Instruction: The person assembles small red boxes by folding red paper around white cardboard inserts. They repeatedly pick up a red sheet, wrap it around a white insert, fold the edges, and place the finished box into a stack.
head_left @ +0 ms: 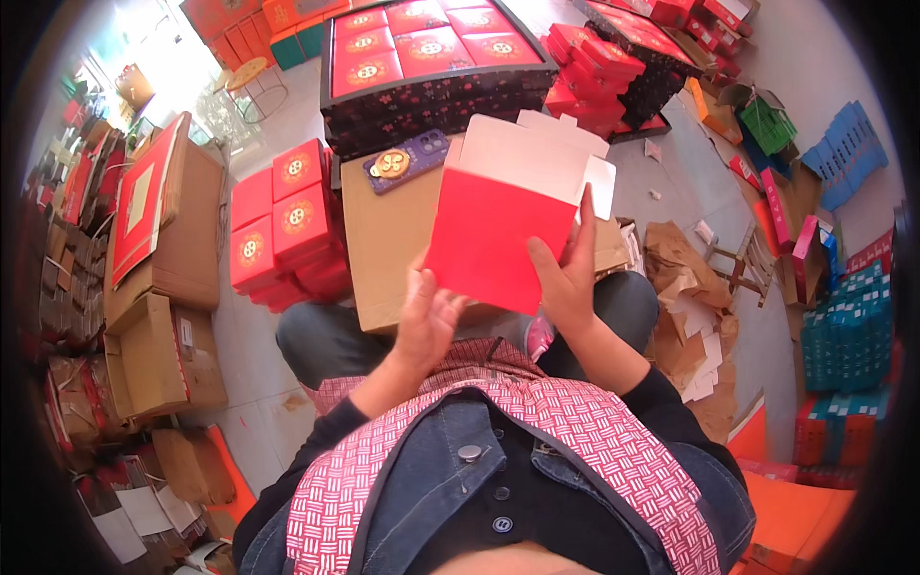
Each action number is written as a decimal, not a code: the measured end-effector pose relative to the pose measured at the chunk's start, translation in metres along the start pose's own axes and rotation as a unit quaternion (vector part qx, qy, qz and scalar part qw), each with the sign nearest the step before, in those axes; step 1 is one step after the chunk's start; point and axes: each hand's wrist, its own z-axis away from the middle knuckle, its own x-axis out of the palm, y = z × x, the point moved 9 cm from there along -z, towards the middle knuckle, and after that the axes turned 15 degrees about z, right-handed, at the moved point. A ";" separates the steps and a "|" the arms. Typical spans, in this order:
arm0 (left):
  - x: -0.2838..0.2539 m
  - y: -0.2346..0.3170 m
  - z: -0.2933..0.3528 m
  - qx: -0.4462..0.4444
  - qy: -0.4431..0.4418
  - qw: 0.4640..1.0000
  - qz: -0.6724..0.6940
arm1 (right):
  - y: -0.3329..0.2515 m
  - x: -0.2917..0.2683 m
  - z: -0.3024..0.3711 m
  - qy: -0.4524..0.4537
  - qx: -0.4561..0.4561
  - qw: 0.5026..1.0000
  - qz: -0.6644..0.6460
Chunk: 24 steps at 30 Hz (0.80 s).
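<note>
A red paperboard box (491, 230) with a pale inside is held up in front of me, its far-side flaps standing unfolded. Along its right edge my right hand (570, 273) grips it, thumb on the red face and a finger stretched up by a pale side flap. At the near left corner my left hand (425, 314) closes loosely on the box; part of its contact is hidden. Beneath lies a brown cardboard carton (388, 259) serving as a surface across my knees' far side. A phone (410, 161) in a dark patterned case with a round gold piece lies on it.
Stacked red boxes (287, 216) stand left of the carton. Beyond it, a dark floral tray (436, 110) holds several red boxes. Crumpled brown paper (685, 287) lies on the floor at right. Large cartons (172, 225) stand at left; teal packages (848, 331) are stacked far right.
</note>
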 end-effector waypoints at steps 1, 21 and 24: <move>0.016 0.010 0.002 0.039 -0.034 0.998 -0.034 | -0.006 -0.008 0.007 -0.019 -0.011 1.000 -0.001; 0.057 -0.195 -0.024 -0.141 -0.267 0.819 -0.488 | 0.064 -0.220 0.162 0.139 0.186 0.960 0.154; 0.067 -0.198 -0.041 -0.083 -0.281 0.809 -0.509 | 0.089 -0.233 0.152 0.170 0.169 0.958 0.155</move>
